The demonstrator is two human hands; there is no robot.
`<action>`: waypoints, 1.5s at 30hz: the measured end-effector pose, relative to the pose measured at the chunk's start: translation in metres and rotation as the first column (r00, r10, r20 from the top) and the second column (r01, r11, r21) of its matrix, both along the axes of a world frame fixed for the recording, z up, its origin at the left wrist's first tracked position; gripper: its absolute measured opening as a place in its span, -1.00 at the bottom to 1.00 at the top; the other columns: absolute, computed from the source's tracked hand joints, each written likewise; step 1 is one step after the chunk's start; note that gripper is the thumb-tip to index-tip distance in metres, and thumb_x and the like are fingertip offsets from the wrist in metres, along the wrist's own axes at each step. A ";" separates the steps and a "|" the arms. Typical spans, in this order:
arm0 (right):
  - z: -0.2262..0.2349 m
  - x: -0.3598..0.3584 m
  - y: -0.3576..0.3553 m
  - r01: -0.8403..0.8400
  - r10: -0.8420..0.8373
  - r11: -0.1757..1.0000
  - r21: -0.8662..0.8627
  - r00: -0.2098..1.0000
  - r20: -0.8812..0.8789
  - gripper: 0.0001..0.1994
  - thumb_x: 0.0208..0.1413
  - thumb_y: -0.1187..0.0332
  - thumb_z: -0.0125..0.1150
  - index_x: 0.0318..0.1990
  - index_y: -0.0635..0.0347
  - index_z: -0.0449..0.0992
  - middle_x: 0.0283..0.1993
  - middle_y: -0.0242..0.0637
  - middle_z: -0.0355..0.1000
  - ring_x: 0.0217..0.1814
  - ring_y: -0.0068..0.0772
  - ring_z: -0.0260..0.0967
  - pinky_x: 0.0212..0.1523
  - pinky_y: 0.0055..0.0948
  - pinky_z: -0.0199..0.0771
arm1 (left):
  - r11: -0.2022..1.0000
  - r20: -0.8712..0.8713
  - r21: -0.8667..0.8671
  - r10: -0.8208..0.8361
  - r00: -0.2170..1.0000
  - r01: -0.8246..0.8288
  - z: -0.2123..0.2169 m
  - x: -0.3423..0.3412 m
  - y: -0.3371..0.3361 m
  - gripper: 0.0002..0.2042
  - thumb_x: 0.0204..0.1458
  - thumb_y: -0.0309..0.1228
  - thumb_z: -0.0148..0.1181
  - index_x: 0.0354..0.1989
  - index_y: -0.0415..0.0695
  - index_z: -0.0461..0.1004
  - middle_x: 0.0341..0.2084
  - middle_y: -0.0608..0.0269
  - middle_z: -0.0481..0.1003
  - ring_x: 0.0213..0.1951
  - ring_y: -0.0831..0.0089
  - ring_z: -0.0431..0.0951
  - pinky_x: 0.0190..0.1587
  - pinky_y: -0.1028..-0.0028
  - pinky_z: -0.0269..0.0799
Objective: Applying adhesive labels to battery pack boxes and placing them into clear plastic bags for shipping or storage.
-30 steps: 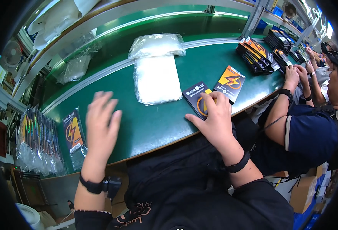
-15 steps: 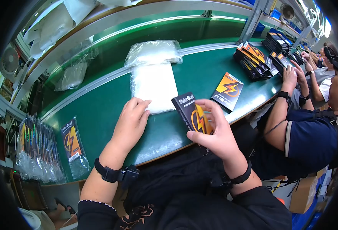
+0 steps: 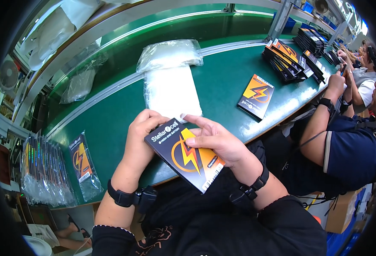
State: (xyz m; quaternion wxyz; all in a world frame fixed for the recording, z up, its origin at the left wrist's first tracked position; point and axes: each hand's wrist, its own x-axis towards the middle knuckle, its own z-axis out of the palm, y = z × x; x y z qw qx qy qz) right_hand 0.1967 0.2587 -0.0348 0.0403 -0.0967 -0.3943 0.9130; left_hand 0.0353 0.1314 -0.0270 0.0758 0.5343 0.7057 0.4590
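My right hand (image 3: 222, 143) grips a flat black-and-orange battery box (image 3: 185, 158) with a lightning bolt on its face. The thumb lies on the front, and the box is tilted just above the table's near edge. At the box's upper left corner is my left hand (image 3: 140, 132), its fingers curled and its fingertips hidden behind the box. Whatever they pinch does not show. Just beyond both hands lies a stack of clear plastic bags (image 3: 171, 89), with a bulkier clear bundle (image 3: 169, 55) at its far end. A similar loose box (image 3: 256, 97) rests to the right.
A leaning pile of boxes (image 3: 284, 59) stands at the far right of the green table (image 3: 115, 123). At the left are a row of bagged boxes (image 3: 47, 168) and one separate bagged box (image 3: 83, 162). A co-worker's arm (image 3: 314, 147) is close on the right.
My right hand has brought the box left and turned its printed face up toward me, up against my left hand. The co-worker's hands have moved away from the pile.
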 end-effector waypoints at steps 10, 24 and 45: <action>0.004 0.014 -0.008 0.243 -0.279 0.939 0.243 0.952 0.126 -0.50 0.11 0.55 0.10 0.19 0.53 0.11 0.01 -0.07 0.37 -0.05 -0.44 0.41 -0.02 -0.49 0.45 | 0.976 0.134 -0.053 0.218 0.967 -0.213 0.006 0.023 -0.017 -0.91 -0.10 -0.61 0.17 -0.38 -0.31 0.51 -0.50 0.22 0.45 -0.48 0.53 0.47 -0.40 0.57 0.38; 0.000 0.018 -0.047 0.269 -0.368 0.797 0.540 0.926 0.082 -0.75 0.04 0.27 0.32 -0.38 0.31 0.48 -0.55 -0.48 0.35 -0.51 -0.79 0.21 -0.54 -0.68 0.20 | 0.991 0.967 0.131 -0.129 0.219 0.003 0.000 0.053 -0.038 -0.69 0.16 -0.49 0.01 0.06 -0.29 0.25 -0.05 0.08 0.42 0.01 0.41 0.43 0.09 0.41 0.32; 0.043 0.012 -0.080 0.368 0.436 0.315 0.875 0.763 -0.478 -0.69 -0.03 0.47 0.15 -0.06 0.16 0.44 -0.30 -0.25 0.32 -0.23 -0.15 0.33 -0.22 -0.30 0.38 | 0.968 0.948 0.208 -0.164 -0.272 0.141 0.032 0.059 -0.067 -0.50 0.19 -0.31 -0.11 0.23 -0.35 0.05 0.03 -0.12 0.34 0.01 0.12 0.46 0.08 0.26 0.39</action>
